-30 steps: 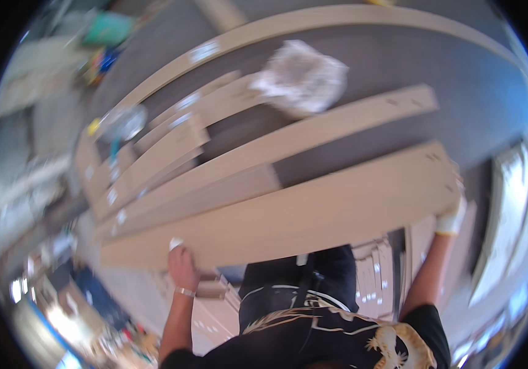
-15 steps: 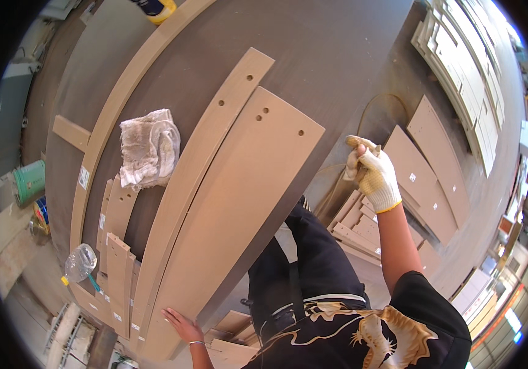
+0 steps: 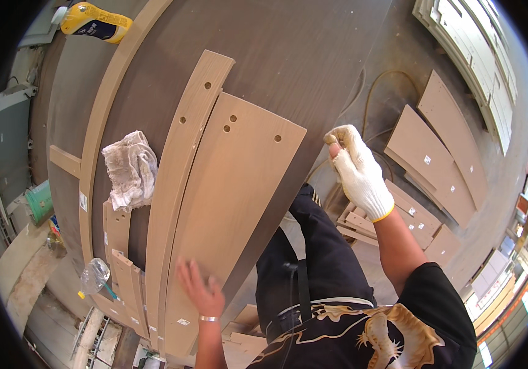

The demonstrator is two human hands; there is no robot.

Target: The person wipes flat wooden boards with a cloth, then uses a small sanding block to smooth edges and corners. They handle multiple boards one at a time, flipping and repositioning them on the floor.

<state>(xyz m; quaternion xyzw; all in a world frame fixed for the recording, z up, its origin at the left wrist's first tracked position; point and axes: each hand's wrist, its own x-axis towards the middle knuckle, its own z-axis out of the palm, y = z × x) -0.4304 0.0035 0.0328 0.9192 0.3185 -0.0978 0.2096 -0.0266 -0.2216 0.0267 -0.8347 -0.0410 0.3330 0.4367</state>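
Wide panel (image 3: 230, 209): a tan board with 3 drilled holes near its far end, lying flat on the dark worktable (image 3: 313, 55) along the near edge, its near end reaching toward the table's corner by the person.
Left hand (image 3: 199, 289): bare, fingers spread, palm flat on the near end of the wide panel; it presses and clasps nothing.
Right hand (image 3: 356, 169): in a white knit glove, raised off the table just beyond its near edge, fingers curled to a loose fist; whether anything is pinched in it cannot be told.
Handling, judged: the panel looks stiff, fairly heavy for its thinness and smooth-faced, so it would likely slide readily. Its long edges or both ends seem the best holds; the corners look liable to chip.
Narrow strip (image 3: 181, 160): a long curved board with 2 holes, touching the panel's far long edge.
Cloth (image 3: 130, 169): a crumpled white rag beyond the strip.
Short offcuts (image 3: 122, 270): stacked near the table's left end, beside a clear plastic bottle (image 3: 94, 275).
Yellow bottle (image 3: 95, 21): at the far corner, well apart.
Obstructions: the strip crowds 1 side of the panel; loose boards (image 3: 436, 147) and a hose lie on the floor by the person's legs.
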